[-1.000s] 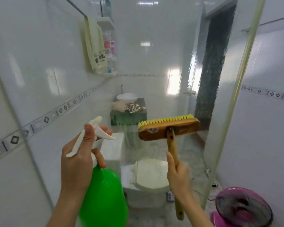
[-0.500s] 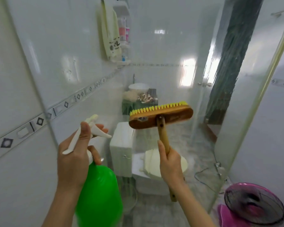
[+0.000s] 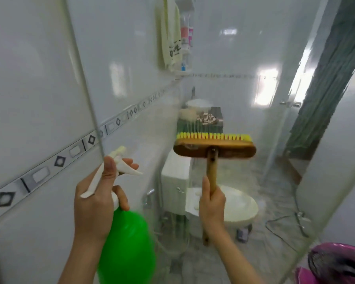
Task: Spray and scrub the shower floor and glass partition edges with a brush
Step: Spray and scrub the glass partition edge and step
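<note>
Both forearms raised, left hand point(image 3: 94, 203) clenched with thumb up, right hand point(image 3: 212, 206) seemingly fisted, thumb extended

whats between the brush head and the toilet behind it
In the head view, a clear glass partition stands between them: the brush, held up by the right hand, is on the near side, and the toilet shows through the glass.

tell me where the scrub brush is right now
In the head view the scrub brush is held upright right of centre by the right hand, bristles up, beside the green spray bottle in the left hand.
</note>
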